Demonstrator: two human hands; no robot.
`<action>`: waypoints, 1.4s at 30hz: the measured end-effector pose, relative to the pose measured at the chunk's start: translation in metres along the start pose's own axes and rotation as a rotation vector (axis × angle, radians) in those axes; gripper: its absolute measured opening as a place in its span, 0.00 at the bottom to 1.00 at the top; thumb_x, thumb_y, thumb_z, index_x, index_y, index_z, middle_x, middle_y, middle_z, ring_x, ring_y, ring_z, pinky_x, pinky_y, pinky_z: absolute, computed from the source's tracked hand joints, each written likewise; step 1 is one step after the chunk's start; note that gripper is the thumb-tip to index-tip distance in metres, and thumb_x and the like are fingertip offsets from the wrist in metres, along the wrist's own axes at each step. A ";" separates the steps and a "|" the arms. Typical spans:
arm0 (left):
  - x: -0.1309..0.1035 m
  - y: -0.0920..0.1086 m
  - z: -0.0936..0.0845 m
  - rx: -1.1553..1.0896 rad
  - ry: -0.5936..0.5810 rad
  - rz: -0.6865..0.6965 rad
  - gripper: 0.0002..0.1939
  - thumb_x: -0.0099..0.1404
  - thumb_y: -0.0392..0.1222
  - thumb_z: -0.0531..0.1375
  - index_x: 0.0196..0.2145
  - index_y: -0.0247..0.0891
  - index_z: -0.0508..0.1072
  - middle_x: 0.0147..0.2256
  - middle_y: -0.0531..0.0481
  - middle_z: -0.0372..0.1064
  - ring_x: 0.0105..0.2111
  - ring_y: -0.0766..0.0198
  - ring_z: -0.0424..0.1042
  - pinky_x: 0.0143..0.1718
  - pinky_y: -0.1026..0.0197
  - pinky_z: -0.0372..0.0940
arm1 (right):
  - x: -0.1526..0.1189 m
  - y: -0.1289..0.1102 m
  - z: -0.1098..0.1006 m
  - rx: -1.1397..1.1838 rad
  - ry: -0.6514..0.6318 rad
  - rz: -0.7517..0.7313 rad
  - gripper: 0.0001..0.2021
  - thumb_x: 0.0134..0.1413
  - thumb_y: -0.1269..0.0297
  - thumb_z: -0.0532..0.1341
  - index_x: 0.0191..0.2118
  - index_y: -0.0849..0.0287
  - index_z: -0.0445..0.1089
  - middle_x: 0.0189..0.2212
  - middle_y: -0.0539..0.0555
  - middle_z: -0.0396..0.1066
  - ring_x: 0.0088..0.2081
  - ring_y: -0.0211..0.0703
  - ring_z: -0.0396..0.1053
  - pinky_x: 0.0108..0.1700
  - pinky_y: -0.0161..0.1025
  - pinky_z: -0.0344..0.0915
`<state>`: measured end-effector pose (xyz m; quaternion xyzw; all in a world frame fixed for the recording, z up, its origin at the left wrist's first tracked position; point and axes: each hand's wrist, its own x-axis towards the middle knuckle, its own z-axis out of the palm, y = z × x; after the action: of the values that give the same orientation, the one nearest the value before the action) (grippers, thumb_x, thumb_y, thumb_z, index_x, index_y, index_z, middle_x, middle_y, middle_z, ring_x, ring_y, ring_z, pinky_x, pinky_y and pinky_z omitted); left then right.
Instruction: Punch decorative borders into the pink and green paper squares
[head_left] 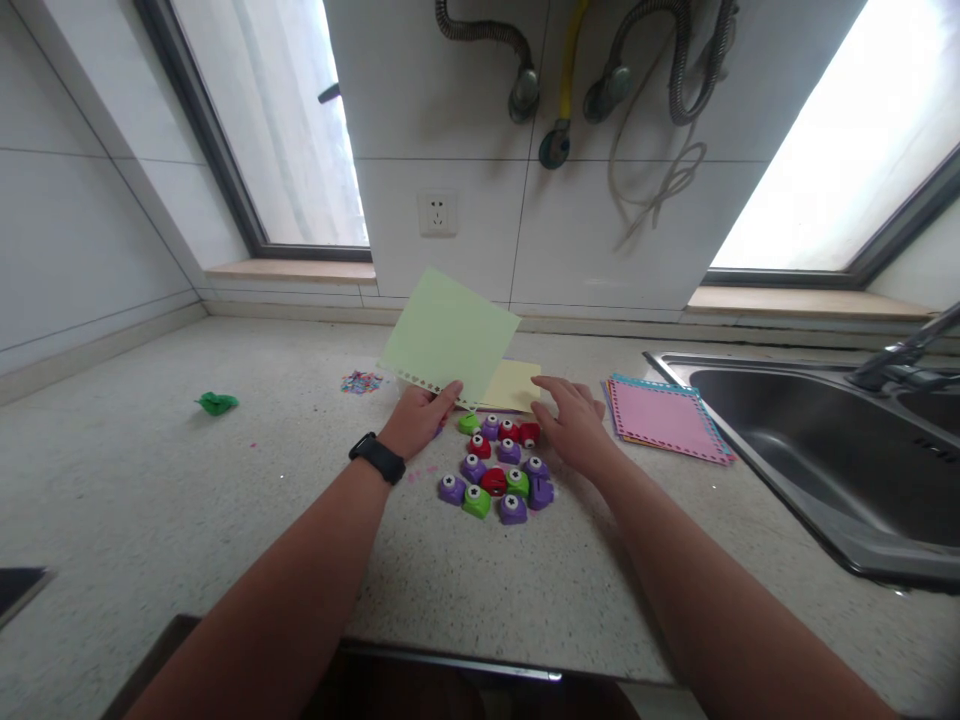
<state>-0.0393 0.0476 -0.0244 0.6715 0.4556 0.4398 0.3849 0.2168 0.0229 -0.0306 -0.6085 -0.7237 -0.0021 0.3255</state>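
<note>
speckled counter (187,500), smooth green paper (448,338)

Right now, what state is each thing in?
Green sheet: held up tilted by left hand, lower edge punched with holes.
Yellow sheet: flat on counter.
Right hand: open, over the punches, holding nothing.
Punches: clustered loose on counter.
Pink stack: flat beside sink.
Confetti: small pile.
Green scrap: crumpled.
Socket: nothing plugged in.
</note>
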 end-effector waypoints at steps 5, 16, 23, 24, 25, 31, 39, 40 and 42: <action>0.002 0.001 -0.003 -0.040 0.087 -0.011 0.29 0.64 0.63 0.57 0.16 0.37 0.65 0.15 0.55 0.59 0.16 0.70 0.57 0.20 0.64 0.53 | 0.000 -0.003 -0.011 0.076 -0.019 -0.074 0.13 0.61 0.64 0.56 0.49 0.54 0.71 0.52 0.58 0.73 0.54 0.60 0.63 0.54 0.60 0.56; 0.011 -0.003 -0.010 -0.157 0.255 0.041 0.27 0.63 0.61 0.59 0.17 0.38 0.63 0.16 0.56 0.57 0.17 0.71 0.57 0.19 0.64 0.52 | -0.022 -0.057 -0.039 0.239 -0.422 -0.561 0.06 0.59 0.59 0.63 0.36 0.53 0.73 0.36 0.52 0.74 0.42 0.48 0.67 0.49 0.47 0.57; 0.007 0.003 -0.007 -0.087 0.229 0.014 0.28 0.64 0.61 0.58 0.16 0.37 0.64 0.16 0.55 0.58 0.17 0.71 0.57 0.20 0.65 0.53 | -0.035 -0.078 -0.021 0.077 -0.466 -0.655 0.15 0.52 0.48 0.67 0.36 0.56 0.74 0.38 0.56 0.73 0.43 0.52 0.67 0.47 0.50 0.57; 0.006 0.003 -0.007 -0.088 0.224 0.012 0.28 0.64 0.61 0.58 0.17 0.37 0.64 0.16 0.55 0.58 0.17 0.71 0.57 0.20 0.64 0.53 | -0.035 -0.080 -0.021 0.106 -0.477 -0.655 0.14 0.53 0.51 0.67 0.36 0.56 0.74 0.37 0.55 0.73 0.43 0.52 0.67 0.47 0.50 0.58; 0.006 0.004 -0.007 -0.092 0.215 0.010 0.28 0.63 0.61 0.58 0.17 0.37 0.64 0.16 0.55 0.58 0.17 0.71 0.57 0.20 0.64 0.53 | -0.035 -0.080 -0.023 0.156 -0.495 -0.654 0.12 0.54 0.53 0.67 0.37 0.56 0.74 0.37 0.55 0.73 0.44 0.51 0.68 0.48 0.50 0.59; 0.005 0.004 -0.003 -0.171 0.103 -0.037 0.29 0.62 0.63 0.58 0.17 0.37 0.63 0.16 0.55 0.57 0.17 0.72 0.56 0.19 0.65 0.52 | -0.030 -0.069 -0.033 0.647 -0.469 -0.318 0.11 0.60 0.60 0.63 0.48 0.53 0.71 0.37 0.52 0.74 0.36 0.42 0.71 0.40 0.42 0.69; -0.003 0.001 0.008 -0.254 -0.048 -0.166 0.29 0.56 0.67 0.62 0.21 0.35 0.71 0.16 0.53 0.63 0.15 0.72 0.56 0.17 0.65 0.48 | -0.011 -0.042 -0.049 1.210 0.161 -0.056 0.12 0.58 0.59 0.65 0.46 0.51 0.65 0.46 0.53 0.73 0.42 0.43 0.76 0.48 0.49 0.75; -0.004 0.001 0.010 -0.248 -0.059 -0.157 0.28 0.56 0.66 0.63 0.21 0.35 0.72 0.17 0.52 0.64 0.15 0.71 0.56 0.18 0.65 0.48 | -0.011 -0.043 -0.054 1.227 0.219 -0.069 0.12 0.58 0.60 0.65 0.46 0.51 0.65 0.47 0.53 0.73 0.43 0.43 0.76 0.50 0.50 0.74; -0.006 0.001 0.012 -0.239 -0.080 -0.136 0.26 0.57 0.64 0.63 0.22 0.35 0.74 0.18 0.51 0.66 0.16 0.70 0.57 0.18 0.64 0.49 | -0.013 -0.046 -0.064 1.214 0.287 -0.103 0.13 0.56 0.63 0.66 0.45 0.51 0.65 0.46 0.53 0.72 0.45 0.44 0.76 0.52 0.50 0.73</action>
<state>-0.0292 0.0404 -0.0288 0.6055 0.4286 0.4367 0.5089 0.2071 -0.0260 0.0314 -0.2730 -0.5733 0.3122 0.7066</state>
